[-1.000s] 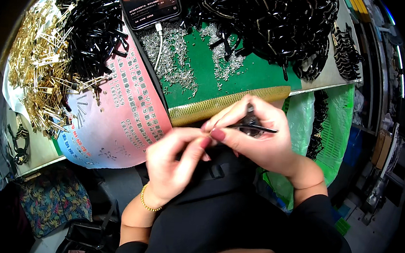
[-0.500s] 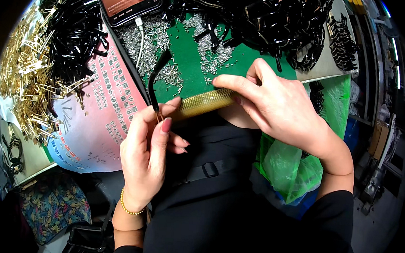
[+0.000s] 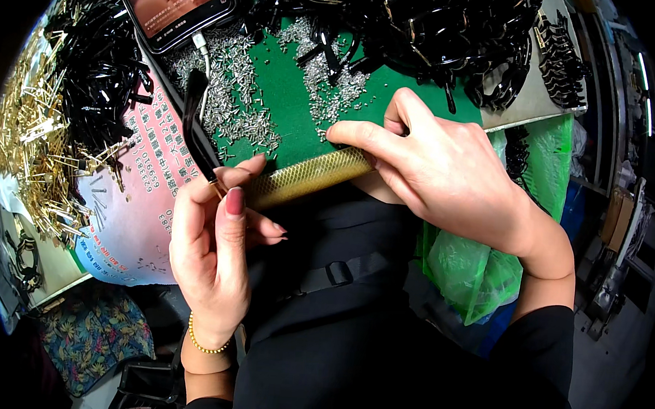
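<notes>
We see a smooth, thin, shiny black glasses arm [image 3: 193,95] with a bent tip. It sticks up from the left hand [image 3: 216,250], whose thumb and finger pinch its gold end. Tiny hard silver metal pins [image 3: 239,109] lie in bumpy heaps on the flat green mat [image 3: 280,63], behind a round gold edge [image 3: 314,175] with a net pattern. The right hand [image 3: 457,175] bends over it, half curled, pointing finger stretched to the pins; we can't tell if it holds one.

Heaped black frames [image 3: 458,29], gold parts [image 3: 31,138] and scattered silver pins [image 3: 233,86] mark a workshop.
</notes>
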A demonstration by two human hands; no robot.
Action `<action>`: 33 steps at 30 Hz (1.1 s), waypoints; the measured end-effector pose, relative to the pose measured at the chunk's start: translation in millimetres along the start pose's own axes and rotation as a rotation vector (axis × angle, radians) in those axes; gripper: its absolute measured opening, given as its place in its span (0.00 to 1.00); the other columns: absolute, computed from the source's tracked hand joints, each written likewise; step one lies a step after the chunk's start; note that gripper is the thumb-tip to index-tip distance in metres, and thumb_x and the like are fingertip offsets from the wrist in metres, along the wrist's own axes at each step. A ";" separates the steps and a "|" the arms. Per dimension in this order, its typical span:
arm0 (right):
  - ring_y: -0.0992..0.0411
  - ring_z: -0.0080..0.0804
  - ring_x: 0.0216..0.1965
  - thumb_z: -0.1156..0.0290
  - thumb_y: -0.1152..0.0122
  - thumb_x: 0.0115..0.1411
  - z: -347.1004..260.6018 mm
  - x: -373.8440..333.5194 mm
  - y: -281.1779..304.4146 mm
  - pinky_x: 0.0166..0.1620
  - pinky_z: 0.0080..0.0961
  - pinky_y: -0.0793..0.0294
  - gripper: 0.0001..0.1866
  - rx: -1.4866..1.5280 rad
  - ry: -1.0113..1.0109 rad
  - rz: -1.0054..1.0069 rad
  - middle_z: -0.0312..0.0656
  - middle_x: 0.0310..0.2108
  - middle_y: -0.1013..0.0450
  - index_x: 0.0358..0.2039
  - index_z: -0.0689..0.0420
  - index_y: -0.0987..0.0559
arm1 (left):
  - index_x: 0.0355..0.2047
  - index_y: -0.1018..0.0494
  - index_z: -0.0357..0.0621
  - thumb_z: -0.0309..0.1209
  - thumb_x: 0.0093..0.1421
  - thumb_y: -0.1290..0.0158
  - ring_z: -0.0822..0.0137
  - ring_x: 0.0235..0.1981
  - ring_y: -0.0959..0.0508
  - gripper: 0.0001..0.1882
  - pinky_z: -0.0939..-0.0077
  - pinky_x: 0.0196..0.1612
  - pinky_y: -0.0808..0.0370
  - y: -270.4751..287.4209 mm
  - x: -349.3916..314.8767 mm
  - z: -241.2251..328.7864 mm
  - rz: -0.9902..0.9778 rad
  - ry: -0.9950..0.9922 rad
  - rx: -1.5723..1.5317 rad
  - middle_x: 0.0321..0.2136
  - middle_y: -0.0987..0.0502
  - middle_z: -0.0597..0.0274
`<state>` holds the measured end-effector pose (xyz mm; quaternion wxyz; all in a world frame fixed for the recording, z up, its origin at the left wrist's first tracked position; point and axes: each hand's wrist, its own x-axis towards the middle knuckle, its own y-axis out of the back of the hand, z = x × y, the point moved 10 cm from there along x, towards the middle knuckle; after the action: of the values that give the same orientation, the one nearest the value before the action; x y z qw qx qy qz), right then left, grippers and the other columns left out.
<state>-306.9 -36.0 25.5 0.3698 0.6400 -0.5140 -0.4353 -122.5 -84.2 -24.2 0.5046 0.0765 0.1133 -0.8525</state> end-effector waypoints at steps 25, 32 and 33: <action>0.25 0.23 0.22 0.67 0.59 0.69 -56.9 12.6 -40.1 0.24 0.21 0.22 0.27 1.322 -0.376 -0.658 0.40 0.35 0.29 0.67 0.53 0.46 | 0.50 0.24 0.33 0.24 0.70 0.49 0.78 0.21 0.20 0.11 0.85 0.25 0.24 8.6 6.9 3.2 0.028 -0.076 0.227 0.28 0.17 0.61; 0.29 0.20 0.17 0.71 0.53 0.69 -54.2 17.6 -38.4 0.18 0.18 0.29 0.27 1.377 -0.487 -0.629 0.33 0.30 0.33 0.68 0.53 0.43 | 0.48 0.23 0.32 0.21 0.65 0.44 0.70 0.21 0.19 0.12 0.79 0.25 0.24 4.4 3.4 28.8 0.095 -0.356 0.561 0.28 0.17 0.56; 0.30 0.20 0.17 0.70 0.52 0.69 -53.5 15.1 -39.5 0.17 0.18 0.31 0.27 1.426 -0.531 -0.634 0.34 0.30 0.33 0.67 0.53 0.43 | 0.48 0.23 0.32 0.20 0.63 0.43 0.67 0.21 0.19 0.13 0.77 0.25 0.24 -1.1 -1.0 38.6 0.131 -0.572 0.746 0.28 0.18 0.55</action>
<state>-242.1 -41.7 5.1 -0.3999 0.7116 -0.5321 -0.2249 -123.5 -93.3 13.3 0.5062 0.0216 -0.3493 -0.7883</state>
